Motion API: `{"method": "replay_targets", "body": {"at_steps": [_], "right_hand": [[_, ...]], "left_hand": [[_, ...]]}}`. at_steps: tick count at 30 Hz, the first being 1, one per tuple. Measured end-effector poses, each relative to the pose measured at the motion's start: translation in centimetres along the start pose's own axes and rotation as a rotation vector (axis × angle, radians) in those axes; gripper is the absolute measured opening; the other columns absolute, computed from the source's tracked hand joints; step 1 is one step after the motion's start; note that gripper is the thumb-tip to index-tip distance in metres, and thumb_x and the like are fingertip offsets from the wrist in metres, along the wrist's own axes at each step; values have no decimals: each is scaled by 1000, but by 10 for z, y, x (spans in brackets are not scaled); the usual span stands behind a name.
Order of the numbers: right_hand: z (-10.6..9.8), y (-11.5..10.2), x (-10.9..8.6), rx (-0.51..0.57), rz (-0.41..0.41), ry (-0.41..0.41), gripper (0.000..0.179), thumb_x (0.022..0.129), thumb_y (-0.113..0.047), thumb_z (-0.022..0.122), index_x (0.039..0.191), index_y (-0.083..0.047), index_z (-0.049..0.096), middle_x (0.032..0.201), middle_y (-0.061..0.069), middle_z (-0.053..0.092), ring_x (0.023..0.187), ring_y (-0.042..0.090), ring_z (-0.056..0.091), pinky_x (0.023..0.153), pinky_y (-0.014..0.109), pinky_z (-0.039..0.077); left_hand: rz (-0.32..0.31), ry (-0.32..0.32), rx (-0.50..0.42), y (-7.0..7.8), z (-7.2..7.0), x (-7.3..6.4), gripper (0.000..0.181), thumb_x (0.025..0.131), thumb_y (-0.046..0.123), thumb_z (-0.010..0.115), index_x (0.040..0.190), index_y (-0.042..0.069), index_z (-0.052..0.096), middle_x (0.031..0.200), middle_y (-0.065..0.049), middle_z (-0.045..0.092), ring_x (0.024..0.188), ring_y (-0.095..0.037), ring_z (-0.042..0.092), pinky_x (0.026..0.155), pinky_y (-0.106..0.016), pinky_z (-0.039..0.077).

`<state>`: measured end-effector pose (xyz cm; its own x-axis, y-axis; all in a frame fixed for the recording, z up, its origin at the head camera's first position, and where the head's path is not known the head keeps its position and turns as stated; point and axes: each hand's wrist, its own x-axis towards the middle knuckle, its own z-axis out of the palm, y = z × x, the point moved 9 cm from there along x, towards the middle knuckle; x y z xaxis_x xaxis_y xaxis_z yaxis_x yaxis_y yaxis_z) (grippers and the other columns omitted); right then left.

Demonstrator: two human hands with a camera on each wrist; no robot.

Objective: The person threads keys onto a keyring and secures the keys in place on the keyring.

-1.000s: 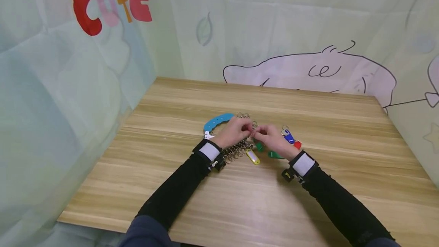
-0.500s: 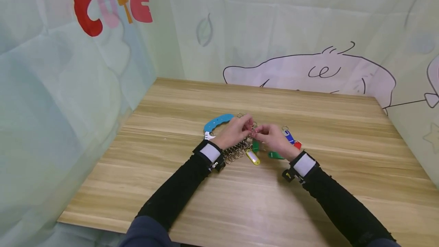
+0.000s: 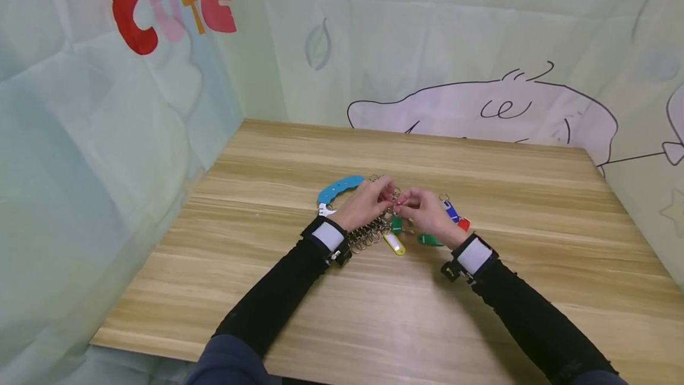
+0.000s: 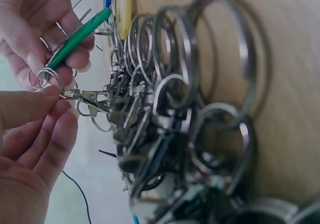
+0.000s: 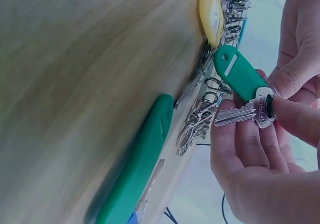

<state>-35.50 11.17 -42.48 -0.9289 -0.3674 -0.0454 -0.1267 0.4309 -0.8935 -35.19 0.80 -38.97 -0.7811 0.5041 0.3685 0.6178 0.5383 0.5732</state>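
My left hand (image 3: pixel 369 202) pinches a small split key ring (image 4: pixel 49 79) between thumb and fingertips, close to a metal clasp (image 4: pixel 89 100) of the ring bunch. Facing it, my right hand (image 3: pixel 429 217) holds a silver key (image 5: pixel 241 115), its thumb at the key's head and its fingers curled beneath. A green key tag (image 5: pixel 241 73) hangs at the same ring beside the key. Under and around my left hand lies the bunch of metal rings and clasps (image 3: pixel 366 236). A yellow key tag (image 3: pixel 394 244) lies at its near end.
A blue curved band (image 3: pixel 338 188) with a white piece (image 3: pixel 325 210) lies left of the bunch. Right of my right hand are a blue tag (image 3: pixel 450 211) and a red tag (image 3: pixel 464 224). Another green tag (image 3: pixel 429 240) lies below that hand on the wooden table (image 3: pixel 342 314).
The green tag between my hands has shifted slightly left and turned more upright. My fingertips have moved a little at the ring; the arms and the things on the table stay in place.
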Motion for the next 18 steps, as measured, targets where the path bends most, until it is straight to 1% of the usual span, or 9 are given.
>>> {"method": "replay_targets", "body": {"at_steps": [3,10,18], "right_hand": [[-1,-1,0,-2,-11,-1,17,90,-5,63,105,1,60,102,20,72,88,22,69,79,32,55],[-1,3,1,38,12,-25,15,91,-4,62,105,0,58,103,20,72,86,16,68,79,31,54],[-2,2,2,17,8,1,16,89,-5,65,103,-1,60,103,19,72,85,15,68,75,25,53]], "left_hand": [[-1,-5,8,0,0,0,21,83,-6,66,101,-2,55,88,-12,69,84,-20,69,73,-20,55],[12,1,11,1,0,1,20,85,-5,65,102,-2,55,89,-13,69,84,-20,70,73,-21,55],[-10,2,-11,-2,1,0,20,84,-5,66,101,-1,55,90,-14,70,85,-21,70,74,-21,56]]}}
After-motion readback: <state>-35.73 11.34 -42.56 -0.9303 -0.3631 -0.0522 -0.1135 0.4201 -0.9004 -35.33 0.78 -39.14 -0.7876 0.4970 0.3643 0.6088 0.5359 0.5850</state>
